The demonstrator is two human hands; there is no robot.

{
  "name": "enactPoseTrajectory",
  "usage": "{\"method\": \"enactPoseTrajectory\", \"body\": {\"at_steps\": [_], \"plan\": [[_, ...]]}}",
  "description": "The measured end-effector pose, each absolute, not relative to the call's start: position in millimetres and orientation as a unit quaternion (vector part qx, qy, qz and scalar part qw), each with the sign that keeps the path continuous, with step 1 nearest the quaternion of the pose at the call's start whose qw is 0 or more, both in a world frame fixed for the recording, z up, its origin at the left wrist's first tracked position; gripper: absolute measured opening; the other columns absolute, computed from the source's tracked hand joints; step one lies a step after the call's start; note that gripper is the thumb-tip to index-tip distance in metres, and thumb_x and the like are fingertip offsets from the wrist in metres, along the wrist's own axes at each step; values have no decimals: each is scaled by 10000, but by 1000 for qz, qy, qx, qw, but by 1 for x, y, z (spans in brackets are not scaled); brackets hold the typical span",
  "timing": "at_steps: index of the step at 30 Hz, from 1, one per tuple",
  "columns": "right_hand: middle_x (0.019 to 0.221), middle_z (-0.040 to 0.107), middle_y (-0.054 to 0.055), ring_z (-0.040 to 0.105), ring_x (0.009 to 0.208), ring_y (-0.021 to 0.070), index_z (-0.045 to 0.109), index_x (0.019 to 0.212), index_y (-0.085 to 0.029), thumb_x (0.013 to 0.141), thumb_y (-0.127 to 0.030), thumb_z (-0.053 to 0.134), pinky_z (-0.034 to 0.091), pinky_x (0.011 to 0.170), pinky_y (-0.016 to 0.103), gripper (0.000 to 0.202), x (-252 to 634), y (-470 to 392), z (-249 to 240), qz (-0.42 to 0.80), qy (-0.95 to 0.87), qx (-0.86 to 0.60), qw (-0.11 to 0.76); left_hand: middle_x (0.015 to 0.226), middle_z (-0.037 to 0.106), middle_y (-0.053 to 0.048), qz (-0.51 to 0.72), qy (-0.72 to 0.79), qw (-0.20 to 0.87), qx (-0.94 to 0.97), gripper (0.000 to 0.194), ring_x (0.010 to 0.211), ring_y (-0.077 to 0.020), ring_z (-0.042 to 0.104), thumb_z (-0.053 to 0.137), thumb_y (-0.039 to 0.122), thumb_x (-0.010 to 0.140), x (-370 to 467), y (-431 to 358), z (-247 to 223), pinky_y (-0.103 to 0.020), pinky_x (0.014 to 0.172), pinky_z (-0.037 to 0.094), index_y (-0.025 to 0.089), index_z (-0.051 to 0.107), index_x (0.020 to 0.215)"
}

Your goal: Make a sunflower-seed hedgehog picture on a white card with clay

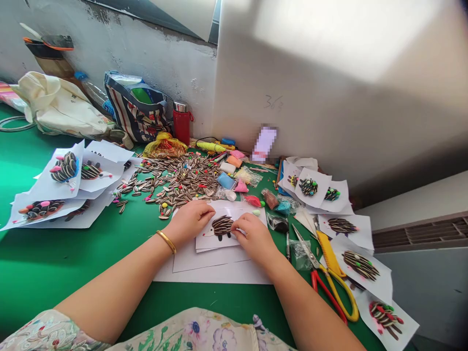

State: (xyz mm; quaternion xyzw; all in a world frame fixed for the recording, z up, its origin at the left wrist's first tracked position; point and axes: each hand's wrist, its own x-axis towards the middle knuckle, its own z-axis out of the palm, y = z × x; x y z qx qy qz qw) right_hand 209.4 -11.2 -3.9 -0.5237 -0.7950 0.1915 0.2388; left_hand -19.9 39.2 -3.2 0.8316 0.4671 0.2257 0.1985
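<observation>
A seed-covered hedgehog figure [222,225] with dark feet lies on a small white card [204,243], on top of larger white sheets [215,274]. My left hand [190,219], a gold bracelet at its wrist, rests at the card's upper left with fingers curled together; what they hold, if anything, is hidden. My right hand [254,236] is at the figure's right edge, thumb and fingertips drawn together against it. Whether a small piece is between them is too small to tell. Striped sunflower seeds [186,178] are heaped beyond my hands.
Scissors [343,292] and a yellow cutter [329,251] lie right of my right forearm. Finished hedgehog cards [360,265] line the right edge; more cards [95,187] are stacked left. Coloured clay packets [226,180], a red flask [182,124] and bags [141,109] stand behind.
</observation>
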Motion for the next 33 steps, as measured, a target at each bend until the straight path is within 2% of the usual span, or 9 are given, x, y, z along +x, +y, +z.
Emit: {"method": "enactPoseTrajectory", "body": {"at_steps": [9,19,33], "plan": [[858,611,21,547,859,176,701,863,-213,868,-113,650,418,765,284,112,203,-11,-8,166,-810,-512,234,893,722,-51,202,460,192,843,246,886,-210,632,512,281,935,-19,38,-8,-332,817,468,200,742,904],[845,645,29,526,819,180,667,841,-201,909,-125,593,308,730,308,126,199,-14,-6,37,-850,-505,148,906,726,-51,190,466,196,842,245,895,-211,634,513,282,930,-18,38,-4,-329,817,466,205,746,914],[822,643,41,541,790,189,670,850,-196,905,-106,572,321,712,321,144,198,-11,-10,36,-850,-510,127,920,728,-62,198,460,196,843,244,909,-224,645,519,276,920,-19,38,-7,-349,838,482,211,753,944]]}}
